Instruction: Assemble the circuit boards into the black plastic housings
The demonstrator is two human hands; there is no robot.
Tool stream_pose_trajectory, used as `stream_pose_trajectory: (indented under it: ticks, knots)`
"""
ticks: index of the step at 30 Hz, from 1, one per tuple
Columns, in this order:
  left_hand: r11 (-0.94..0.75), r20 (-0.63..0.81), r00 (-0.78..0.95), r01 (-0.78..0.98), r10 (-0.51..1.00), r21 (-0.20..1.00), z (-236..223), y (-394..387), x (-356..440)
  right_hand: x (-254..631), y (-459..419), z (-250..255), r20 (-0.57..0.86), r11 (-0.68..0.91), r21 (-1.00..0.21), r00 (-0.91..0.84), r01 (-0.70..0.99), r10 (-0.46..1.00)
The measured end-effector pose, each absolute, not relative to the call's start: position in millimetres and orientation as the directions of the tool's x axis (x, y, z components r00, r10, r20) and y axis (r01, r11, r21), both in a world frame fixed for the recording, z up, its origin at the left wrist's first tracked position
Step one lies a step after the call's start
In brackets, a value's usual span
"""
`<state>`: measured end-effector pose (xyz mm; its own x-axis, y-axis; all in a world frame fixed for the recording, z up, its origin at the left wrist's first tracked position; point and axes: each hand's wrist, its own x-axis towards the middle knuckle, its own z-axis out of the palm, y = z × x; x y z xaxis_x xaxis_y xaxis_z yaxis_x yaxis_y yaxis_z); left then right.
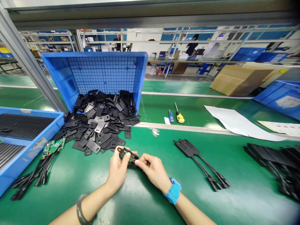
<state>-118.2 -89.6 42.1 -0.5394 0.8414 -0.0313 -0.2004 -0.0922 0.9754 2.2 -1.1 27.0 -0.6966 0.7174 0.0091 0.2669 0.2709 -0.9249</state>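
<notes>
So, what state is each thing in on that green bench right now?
Left hand: holding the black case
Right hand: fingers at the case's end
Black case: open, circuit board exposed
Blue crate: on its side, small black parts spilling out
Loose circuit boards: uncased, cables attached
Two cabled units: closed-looking, side by side
Screwdriver: lying down
Utility knife: lying down, blade too small to tell

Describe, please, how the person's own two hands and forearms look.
Both hands are ungloved, and no sleeves show on the forearms. Above the left hand sits a dark, rounded bangle; at the right hand, a wide, bright blue wristband.
</notes>
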Motion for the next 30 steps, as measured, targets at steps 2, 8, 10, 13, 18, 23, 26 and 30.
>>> stream_pose_trajectory:
  ticks: [2, 8, 10, 13, 18, 23, 26, 30]
  knots:
    - [-0.049, -0.086, -0.527, -0.237, 0.845, 0.97, 43.3, -87.3, -121.2, 1.2, -2.6, 28.5, 0.046, 0.337, -0.905, -0.726, 0.26, 0.686]
    - [0.13, -0.195, -0.369, -0.194, 0.909, 0.972, 41.0, -84.0, -129.0, 5.8, -2.6, 32.0, 0.407, 0.614, -0.787, -0.694, 0.063, 0.593]
    - [0.164, -0.18, -0.289, -0.08, 0.94, 0.983, 37.5, -84.7, -128.9, 8.6, 0.6, 30.0, 0.523, 0.727, -0.686, -0.672, 0.032, 0.524]
    - [0.193, -0.158, -0.24, 0.129, 0.958, 0.973, 32.6, -86.0, -128.2, 11.8, 5.5, 26.7, 0.619, 0.877, -0.478, -0.69, 0.048, 0.376]
    - [0.209, -0.148, -0.228, 0.269, 0.962, 0.94, 32.5, -87.0, -128.5, 12.3, 9.3, 25.6, 0.645, 0.922, -0.382, -0.698, 0.057, 0.311]
    - [0.207, -0.139, -0.224, 0.317, 0.965, 0.926, 35.3, -87.0, -127.0, 11.8, 7.3, 29.1, 0.64, 0.887, -0.461, -0.684, 0.024, 0.351]
    - [0.208, -0.126, -0.242, 0.35, 0.962, 0.913, 36.2, -85.4, -126.0, 13.0, 8.1, 31.6, 0.585, 0.856, -0.517, -0.717, 0.032, 0.38]
    - [0.19, -0.092, -0.225, 0.464, 0.97, 0.865, 38.9, -89.5, -129.6, 11.5, 15.0, 31.2, 0.523, 0.827, -0.561, -0.755, 0.044, 0.395]
